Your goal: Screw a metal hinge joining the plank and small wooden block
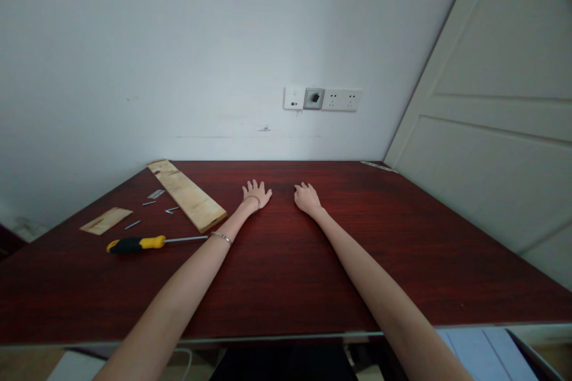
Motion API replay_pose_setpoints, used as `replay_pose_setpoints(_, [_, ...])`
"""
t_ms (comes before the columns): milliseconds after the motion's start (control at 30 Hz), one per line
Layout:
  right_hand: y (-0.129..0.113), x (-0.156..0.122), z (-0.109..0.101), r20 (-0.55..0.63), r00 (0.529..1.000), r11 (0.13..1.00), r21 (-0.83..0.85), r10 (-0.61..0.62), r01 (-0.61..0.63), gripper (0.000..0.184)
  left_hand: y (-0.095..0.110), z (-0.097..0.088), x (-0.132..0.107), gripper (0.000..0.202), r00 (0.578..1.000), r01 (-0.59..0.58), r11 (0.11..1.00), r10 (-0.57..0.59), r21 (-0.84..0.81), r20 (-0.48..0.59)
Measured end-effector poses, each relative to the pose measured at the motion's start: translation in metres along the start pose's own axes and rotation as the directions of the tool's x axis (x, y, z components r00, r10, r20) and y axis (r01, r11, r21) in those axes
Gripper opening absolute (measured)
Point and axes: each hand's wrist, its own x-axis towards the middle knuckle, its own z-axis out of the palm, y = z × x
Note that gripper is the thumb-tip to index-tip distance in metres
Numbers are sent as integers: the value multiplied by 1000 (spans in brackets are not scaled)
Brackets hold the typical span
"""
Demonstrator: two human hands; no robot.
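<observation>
My left hand (257, 193) lies palm down on the dark red wooden table (277, 286), its fingers spread and nothing in them. A bracelet and a thin band circle that wrist. To its right, my right hand (307, 197) rests on the same surface, fingers slightly bent and apart, holding nothing. Left of my left forearm lies a yellow and black screwdriver (136, 244), its shaft tip close to the bracelet. Behind it a long wooden board (185, 193) lies at a slant, nearest to my left hand.
Further left lie a small thin wood piece (106, 221), a small metal plate (156, 194) and several screws or nails (133, 225). A thin strip (379, 166) lies at the back right edge. Wall sockets (342, 99) sit above the table; a white panelled door (496, 101) stands right.
</observation>
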Motion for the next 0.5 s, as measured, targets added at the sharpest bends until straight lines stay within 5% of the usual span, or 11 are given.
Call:
replay_pose_setpoints(300, [-9,2,-11,-5,999,997,65,36,-36,43,10,-18,-6,67,999,28,999,-30,43,43])
replay_pose_setpoints(500, [-55,2,-24,50,995,982,171,-90,80,40,-13,-103,15,48,998,43,997,-46,67,36])
